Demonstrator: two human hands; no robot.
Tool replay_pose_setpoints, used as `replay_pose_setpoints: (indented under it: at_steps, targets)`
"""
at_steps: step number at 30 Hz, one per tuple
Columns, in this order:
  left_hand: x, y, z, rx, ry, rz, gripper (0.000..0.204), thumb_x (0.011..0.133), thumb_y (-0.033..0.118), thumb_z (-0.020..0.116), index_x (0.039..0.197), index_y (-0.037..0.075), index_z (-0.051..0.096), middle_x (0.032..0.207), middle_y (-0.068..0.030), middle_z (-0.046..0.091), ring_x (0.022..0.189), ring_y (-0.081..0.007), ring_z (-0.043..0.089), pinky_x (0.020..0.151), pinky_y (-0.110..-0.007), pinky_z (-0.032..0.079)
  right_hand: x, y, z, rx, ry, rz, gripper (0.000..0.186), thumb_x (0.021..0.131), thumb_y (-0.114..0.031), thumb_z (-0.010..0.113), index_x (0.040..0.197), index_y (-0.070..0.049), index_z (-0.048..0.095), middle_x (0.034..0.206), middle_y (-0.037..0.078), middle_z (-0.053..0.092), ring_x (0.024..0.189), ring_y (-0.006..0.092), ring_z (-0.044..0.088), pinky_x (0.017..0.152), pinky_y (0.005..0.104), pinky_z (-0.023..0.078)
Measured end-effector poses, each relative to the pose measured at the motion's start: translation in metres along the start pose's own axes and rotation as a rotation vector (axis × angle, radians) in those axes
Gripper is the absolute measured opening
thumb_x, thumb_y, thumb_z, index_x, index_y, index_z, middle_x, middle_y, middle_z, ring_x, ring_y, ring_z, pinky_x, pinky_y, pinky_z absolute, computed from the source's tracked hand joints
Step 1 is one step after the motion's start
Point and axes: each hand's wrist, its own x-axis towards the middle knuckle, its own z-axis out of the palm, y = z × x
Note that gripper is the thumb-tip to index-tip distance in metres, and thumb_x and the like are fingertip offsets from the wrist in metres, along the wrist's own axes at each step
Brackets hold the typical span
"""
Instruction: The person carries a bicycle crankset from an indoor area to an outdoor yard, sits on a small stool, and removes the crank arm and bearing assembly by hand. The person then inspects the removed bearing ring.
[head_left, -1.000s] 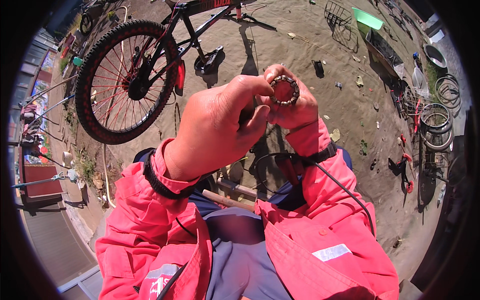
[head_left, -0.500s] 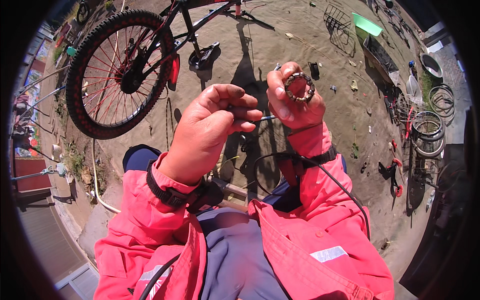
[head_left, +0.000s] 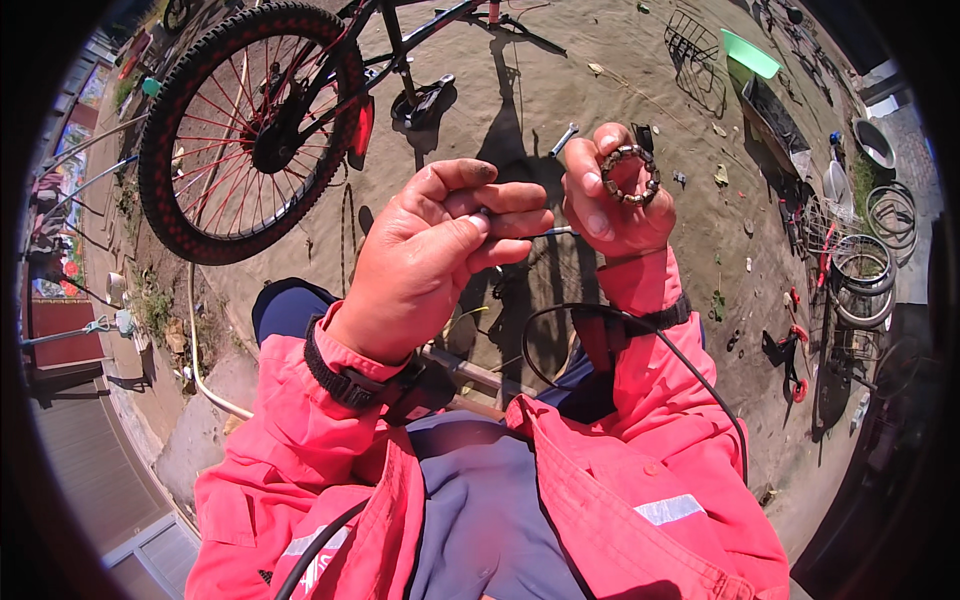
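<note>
My right hand (head_left: pixel 622 215) is closed on a caged ball bearing (head_left: pixel 607 187), a ring of shiny balls in a dark frame, its open middle facing up. Level with it, my left hand (head_left: pixel 430 240) has its thumb pressed to the bent fingers. A small dark bit (head_left: pixel 484 211) shows at the thumb tip, too small to name; the fingertips are smudged with dark grease. Just beyond the right hand a slim silver tool (head_left: pixel 564 140) shows in part. A thin pale rod (head_left: pixel 560 231) runs between the hands, partly hidden; I cannot tell whether either hand touches it.
A bicycle with a black and red wheel (head_left: pixel 165 150) stands at the far left, a pedal (head_left: pixel 424 100) beside it. A wire basket (head_left: pixel 692 60), a green basin (head_left: pixel 750 54) and several loose tyres (head_left: pixel 865 280) lie to the right. A black cable (head_left: pixel 690 378) crosses my right sleeve.
Both hands have shifted slightly right in the picture, as has the background. More of the silver tool shows beyond my right hand. The left thumb has moved nearer the fingertips.
</note>
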Motion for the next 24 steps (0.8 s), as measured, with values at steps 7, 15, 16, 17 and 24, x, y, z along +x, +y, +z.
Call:
replay_pose_setpoints:
  at_steps: [7, 15, 16, 17, 24]
  targets:
    - [-0.0002, -0.0024, -0.0032, 0.026, -0.011, -0.018, 0.024, 0.103, 0.010, 0.052, 0.125, 0.002, 0.049, 0.123, -0.0225, 0.063, 0.107, -0.0292, 0.068, 0.086, -0.033, 0.058, 0.0010, -0.0053, 0.0002, -0.075, -0.046, 0.080, 0.054, 0.084, -0.031, 0.080, 0.126, -0.010, 0.053, 0.103, 0.008, 0.056, 0.063, 0.0138, 0.058, 0.053, 0.0250, 0.044]
    - [-0.0041, -0.0042, -0.0072, 0.148, 0.081, -0.028, 0.020, 0.100, 0.019, 0.061, 0.111, 0.002, 0.063, 0.089, -0.0069, 0.070, 0.072, -0.0130, 0.066, 0.059, -0.024, 0.050, -0.0001, 0.0004, -0.0050, -0.009, -0.019, 0.005, 0.067, 0.078, -0.031, 0.084, 0.127, 0.000, 0.051, 0.103, 0.019, 0.059, 0.068, 0.0230, 0.065, 0.046, 0.0225, 0.046]
    - [-0.0038, -0.0046, -0.0075, 0.159, 0.068, 0.002, 0.020, 0.100, 0.018, 0.062, 0.111, 0.002, 0.063, 0.087, -0.0063, 0.069, 0.071, -0.0122, 0.065, 0.059, -0.024, 0.049, -0.0001, 0.0003, -0.0054, -0.005, -0.021, 0.005, 0.066, 0.079, -0.031, 0.084, 0.127, 0.000, 0.052, 0.103, 0.019, 0.059, 0.068, 0.0231, 0.065, 0.045, 0.0224, 0.046]
    - [-0.0034, -0.0049, -0.0077, 0.150, 0.052, 0.032, 0.020, 0.099, 0.017, 0.063, 0.112, 0.001, 0.064, 0.088, -0.0051, 0.067, 0.071, -0.0107, 0.063, 0.060, -0.024, 0.049, -0.0001, 0.0003, -0.0058, -0.007, -0.026, 0.003, 0.065, 0.079, -0.030, 0.084, 0.128, 0.000, 0.052, 0.103, 0.019, 0.059, 0.069, 0.0231, 0.065, 0.045, 0.0222, 0.046]
    - [-0.0039, -0.0039, -0.0051, 0.182, 0.126, 0.013, 0.021, 0.099, 0.010, 0.061, 0.118, 0.002, 0.063, 0.100, -0.0068, 0.068, 0.080, -0.0115, 0.065, 0.064, -0.023, 0.049, -0.0003, 0.0013, -0.0050, -0.010, -0.015, 0.008, 0.064, 0.080, -0.029, 0.083, 0.128, 0.000, 0.052, 0.104, 0.020, 0.059, 0.069, 0.0235, 0.066, 0.045, 0.0217, 0.046]
